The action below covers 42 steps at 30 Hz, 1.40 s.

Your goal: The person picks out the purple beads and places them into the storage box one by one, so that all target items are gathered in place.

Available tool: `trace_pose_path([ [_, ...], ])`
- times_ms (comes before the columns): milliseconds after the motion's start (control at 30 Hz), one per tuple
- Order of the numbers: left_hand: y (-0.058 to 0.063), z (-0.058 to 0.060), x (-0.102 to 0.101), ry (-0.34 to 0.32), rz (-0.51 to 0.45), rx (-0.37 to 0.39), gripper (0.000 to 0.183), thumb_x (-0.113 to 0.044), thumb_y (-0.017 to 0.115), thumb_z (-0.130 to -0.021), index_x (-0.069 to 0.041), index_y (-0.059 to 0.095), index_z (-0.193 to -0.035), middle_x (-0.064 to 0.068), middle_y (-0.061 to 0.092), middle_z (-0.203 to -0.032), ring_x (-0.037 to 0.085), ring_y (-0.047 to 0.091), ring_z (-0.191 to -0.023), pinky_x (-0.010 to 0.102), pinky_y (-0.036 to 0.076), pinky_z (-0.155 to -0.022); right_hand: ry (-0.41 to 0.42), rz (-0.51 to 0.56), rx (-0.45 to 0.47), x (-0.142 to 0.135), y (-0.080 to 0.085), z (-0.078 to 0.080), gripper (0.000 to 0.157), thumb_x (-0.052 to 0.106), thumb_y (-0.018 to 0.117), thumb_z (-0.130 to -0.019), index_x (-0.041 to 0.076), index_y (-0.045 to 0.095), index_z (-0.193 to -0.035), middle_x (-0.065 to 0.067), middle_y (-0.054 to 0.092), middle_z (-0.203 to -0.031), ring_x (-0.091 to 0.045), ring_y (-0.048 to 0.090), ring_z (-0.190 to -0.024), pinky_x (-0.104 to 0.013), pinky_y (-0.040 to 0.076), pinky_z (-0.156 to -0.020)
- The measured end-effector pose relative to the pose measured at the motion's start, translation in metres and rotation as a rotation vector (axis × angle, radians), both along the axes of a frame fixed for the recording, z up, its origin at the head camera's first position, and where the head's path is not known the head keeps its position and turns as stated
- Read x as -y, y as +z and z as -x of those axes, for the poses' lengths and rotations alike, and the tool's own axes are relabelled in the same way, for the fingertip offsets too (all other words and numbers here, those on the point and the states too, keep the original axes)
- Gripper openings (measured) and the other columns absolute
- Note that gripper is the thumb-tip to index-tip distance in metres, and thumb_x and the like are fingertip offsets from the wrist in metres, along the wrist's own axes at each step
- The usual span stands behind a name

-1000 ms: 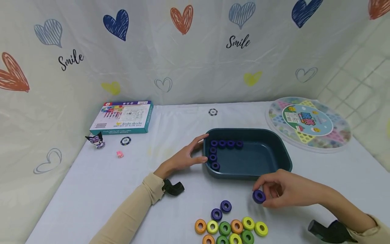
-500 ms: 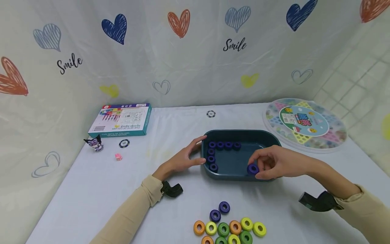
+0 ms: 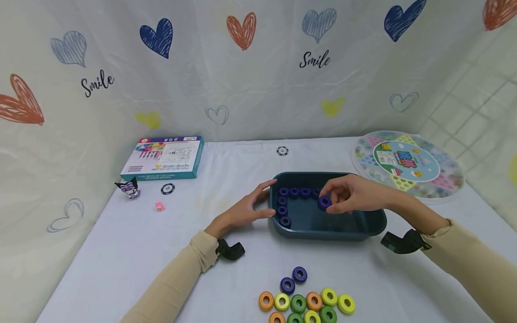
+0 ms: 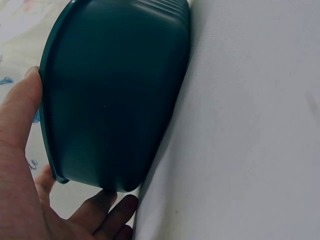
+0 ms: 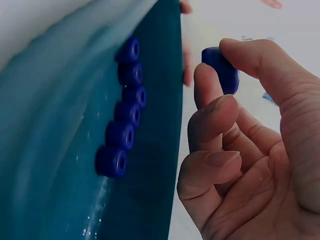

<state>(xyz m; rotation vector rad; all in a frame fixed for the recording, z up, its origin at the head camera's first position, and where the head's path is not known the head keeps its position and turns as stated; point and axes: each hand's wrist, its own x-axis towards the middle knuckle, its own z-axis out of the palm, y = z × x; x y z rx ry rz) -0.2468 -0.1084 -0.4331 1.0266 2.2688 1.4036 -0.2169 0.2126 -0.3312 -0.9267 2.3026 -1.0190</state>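
My right hand (image 3: 357,194) pinches a purple ring bead (image 3: 321,206) between thumb and index finger, above the dark teal tray (image 3: 323,233). In the right wrist view the held ring bead (image 5: 225,75) stands at the fingertips, the other fingers bent loosely. Inside the tray, purple ring beads (image 3: 282,201) form an L along the left end and back wall; the held one overlaps the end of the back row in the head view. My left hand (image 3: 240,209) touches the tray's left end with spread thumb and fingers. In the left wrist view the thumb lies against the tray's rim (image 4: 44,125).
Two purple ring beads (image 3: 287,291) lie before the tray, with several orange, yellow and green ones (image 3: 298,309) nearer me. A boxed game (image 3: 161,157), small figurine (image 3: 130,188), pink trinket (image 3: 159,206) and poker chip (image 3: 167,188) sit left. A round game board (image 3: 408,163) lies back right.
My right hand has carried the purple ring bead from in front of the tray, over its front rim, toward the right end of the back row. The left hand has stayed at the tray's end.
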Motion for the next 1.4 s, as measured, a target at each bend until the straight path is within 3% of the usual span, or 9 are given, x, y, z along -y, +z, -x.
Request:
trace_pose_path([
  [433, -0.004, 0.001, -0.001, 0.015, 0.0, -0.001, 0.08, -0.062, 0.057, -0.076, -0.043, 0.014, -0.141, -0.01, 0.029, -0.142, 0.007, 0.03, -0.127, 0.046, 0.024, -0.101, -0.051, -0.019, -0.007, 0.011, -0.008, 0.028, 0.034, 0.022, 0.067, -0.082, 0.004, 0.056, -0.108, -0.007, 0.058, -0.073, -0.019, 0.052, -0.052, -0.033, 0.047, -0.052],
  [700, -0.004, 0.001, -0.002, 0.013, 0.002, 0.006, 0.08, -0.062, 0.057, -0.076, -0.043, 0.014, -0.141, -0.01, 0.029, -0.142, 0.005, 0.029, -0.127, 0.044, 0.024, -0.102, -0.079, -0.158, -0.047, 0.024, -0.017, 0.039, 0.036, 0.031, 0.069, -0.079, 0.009, 0.056, -0.103, -0.003, 0.059, -0.068, -0.021, 0.055, -0.049, -0.029, 0.045, -0.056],
  [1067, -0.003, 0.001, 0.0, 0.017, 0.008, 0.011, 0.079, -0.062, 0.057, -0.076, -0.044, 0.014, -0.14, -0.011, 0.027, -0.143, 0.006, 0.029, -0.128, 0.045, 0.023, -0.102, -0.02, -0.333, 0.022, 0.049, -0.024, 0.047, 0.031, 0.026, 0.069, -0.078, 0.01, 0.053, -0.099, -0.002, 0.062, -0.065, -0.019, 0.061, -0.052, -0.031, 0.045, -0.057],
  [1400, -0.001, 0.0, 0.0, 0.026, 0.026, 0.022, 0.079, -0.063, 0.056, -0.076, -0.046, 0.014, -0.14, -0.008, 0.031, -0.141, 0.005, 0.03, -0.127, 0.043, 0.023, -0.102, 0.051, -0.395, 0.013, 0.066, -0.022, 0.051, 0.032, 0.025, 0.068, -0.08, 0.006, 0.054, -0.101, -0.002, 0.062, -0.064, -0.016, 0.06, -0.052, -0.029, 0.045, -0.058],
])
